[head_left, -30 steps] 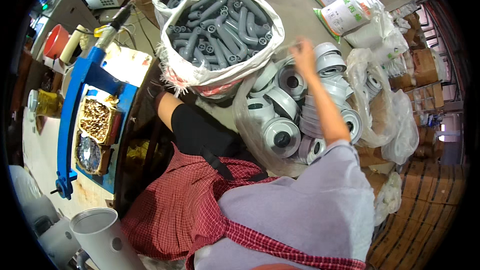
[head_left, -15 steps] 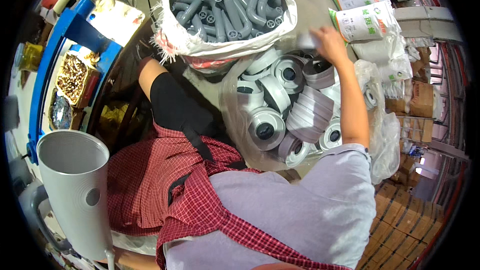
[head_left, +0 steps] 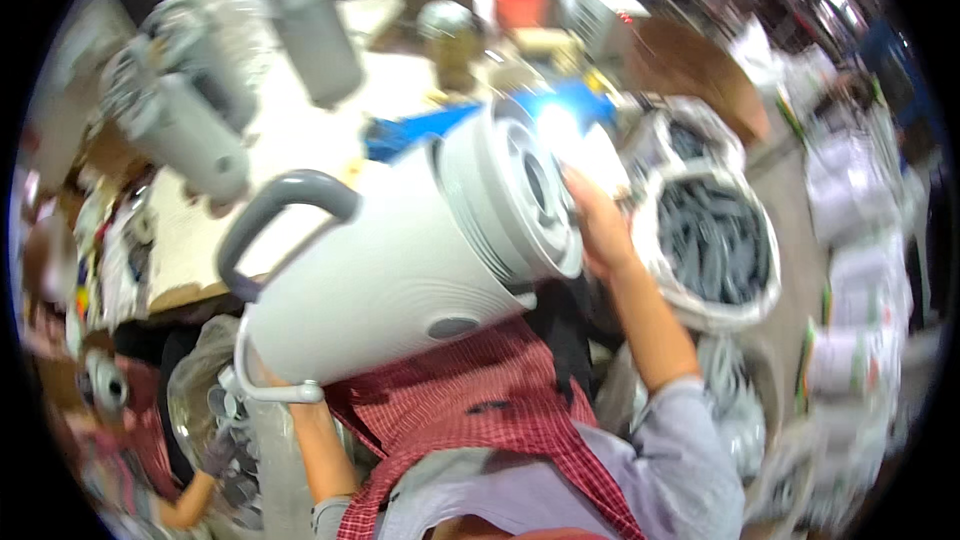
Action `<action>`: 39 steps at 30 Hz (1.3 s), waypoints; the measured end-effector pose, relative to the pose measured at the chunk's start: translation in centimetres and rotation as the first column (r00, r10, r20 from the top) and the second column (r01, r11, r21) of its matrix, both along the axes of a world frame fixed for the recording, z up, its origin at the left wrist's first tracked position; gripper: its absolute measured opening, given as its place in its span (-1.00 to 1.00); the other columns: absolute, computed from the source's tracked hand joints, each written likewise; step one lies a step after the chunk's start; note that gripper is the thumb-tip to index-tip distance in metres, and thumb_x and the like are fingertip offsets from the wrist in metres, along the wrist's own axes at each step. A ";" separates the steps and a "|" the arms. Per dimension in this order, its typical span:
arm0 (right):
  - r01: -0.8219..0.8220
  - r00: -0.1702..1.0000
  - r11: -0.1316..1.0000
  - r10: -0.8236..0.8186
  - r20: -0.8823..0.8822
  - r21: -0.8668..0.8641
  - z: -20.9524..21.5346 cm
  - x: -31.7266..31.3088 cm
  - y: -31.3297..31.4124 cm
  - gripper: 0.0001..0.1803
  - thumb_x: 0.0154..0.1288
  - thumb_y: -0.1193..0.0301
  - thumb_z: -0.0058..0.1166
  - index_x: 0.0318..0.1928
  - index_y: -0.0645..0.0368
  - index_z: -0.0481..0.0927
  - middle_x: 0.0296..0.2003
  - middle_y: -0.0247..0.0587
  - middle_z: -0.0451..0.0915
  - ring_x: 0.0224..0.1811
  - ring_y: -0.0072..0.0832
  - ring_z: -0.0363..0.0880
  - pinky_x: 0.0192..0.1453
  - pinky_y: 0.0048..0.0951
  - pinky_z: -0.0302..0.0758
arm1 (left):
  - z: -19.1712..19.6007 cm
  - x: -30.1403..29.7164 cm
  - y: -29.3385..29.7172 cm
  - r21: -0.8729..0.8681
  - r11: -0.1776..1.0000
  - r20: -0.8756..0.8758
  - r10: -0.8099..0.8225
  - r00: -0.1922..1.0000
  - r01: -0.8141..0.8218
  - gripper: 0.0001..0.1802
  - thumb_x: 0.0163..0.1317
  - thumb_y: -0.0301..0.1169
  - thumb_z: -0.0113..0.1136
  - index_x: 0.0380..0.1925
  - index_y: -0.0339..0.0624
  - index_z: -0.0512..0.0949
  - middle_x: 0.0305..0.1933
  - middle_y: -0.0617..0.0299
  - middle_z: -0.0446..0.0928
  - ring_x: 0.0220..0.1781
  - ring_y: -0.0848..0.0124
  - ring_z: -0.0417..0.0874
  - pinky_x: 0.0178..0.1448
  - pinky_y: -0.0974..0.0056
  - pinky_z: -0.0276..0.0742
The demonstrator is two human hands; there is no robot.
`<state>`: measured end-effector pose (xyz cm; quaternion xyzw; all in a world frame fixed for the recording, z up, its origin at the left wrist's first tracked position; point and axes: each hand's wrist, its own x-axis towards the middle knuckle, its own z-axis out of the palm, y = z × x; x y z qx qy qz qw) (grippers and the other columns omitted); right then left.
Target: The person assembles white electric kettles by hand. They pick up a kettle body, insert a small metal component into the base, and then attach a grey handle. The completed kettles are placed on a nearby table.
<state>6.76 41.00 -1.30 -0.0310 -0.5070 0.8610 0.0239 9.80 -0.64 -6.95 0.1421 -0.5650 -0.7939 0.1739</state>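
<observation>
A tall pale grey thermos jug body (head_left: 360,290) lies tilted across my lap, its wide end up and to the right. It carries a dark grey side handle (head_left: 290,205), a dark oval spot and a thin white curved bail (head_left: 275,392). My left hand (head_left: 280,382) grips the body near its lower left end, mostly hidden behind it. At the other end, my right hand (head_left: 598,225) is closed on the rim of a round grey end cap (head_left: 530,195) with a dark centre. The cap sits at the jug's mouth, slightly askew; how deep it sits I cannot tell.
Several finished-looking grey jugs (head_left: 315,35) stand on the pale worktable (head_left: 190,255). A white sack (head_left: 712,318) of dark grey handles stands at right, beside stacked white bags (head_left: 860,280). At lower left, a co-worker's gloved hand (head_left: 218,452) reaches among grey parts.
The view has swung toward the worktable. My right hand has come from the bag of round parts to the jug, with an end cap in it. The jug has gone from upright to tilted.
</observation>
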 end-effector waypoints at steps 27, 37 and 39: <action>0.413 0.528 0.587 0.468 -0.708 0.696 3.5 0.9 -3.4 0.07 -0.11 0.02 0.38 0.37 0.24 0.21 0.34 0.44 0.07 0.39 0.24 0.10 0.38 0.02 0.13 | 2.9 2.4 -2.3 -0.224 0.970 -0.085 0.078 0.993 -0.095 -0.53 0.44 -0.11 -0.13 0.03 -0.29 0.50 -0.10 0.10 0.60 -0.14 0.36 0.65 -0.10 0.32 0.62; 0.322 0.597 0.659 0.415 -0.686 0.680 1.4 1.0 -6.4 0.10 -0.06 -0.10 0.33 0.38 0.27 0.18 0.35 0.39 0.06 0.39 0.16 0.11 0.38 -0.01 0.10 | 5.0 2.3 -4.9 0.231 0.960 -0.108 0.187 0.976 -0.159 -0.59 0.41 -0.12 -0.09 -0.07 -0.23 0.53 -0.19 0.14 0.60 -0.23 0.36 0.65 -0.16 0.33 0.62; 0.363 0.533 0.673 0.417 -0.736 0.645 2.4 0.4 -6.9 0.11 -0.08 -0.11 0.34 0.38 0.25 0.19 0.34 0.41 0.04 0.38 0.17 0.13 0.37 0.00 0.11 | 5.4 1.1 -4.3 -0.165 0.946 -0.188 0.247 0.950 -0.279 -0.64 0.41 -0.15 -0.08 -0.12 -0.20 0.52 -0.23 0.19 0.58 -0.23 0.38 0.62 -0.15 0.34 0.59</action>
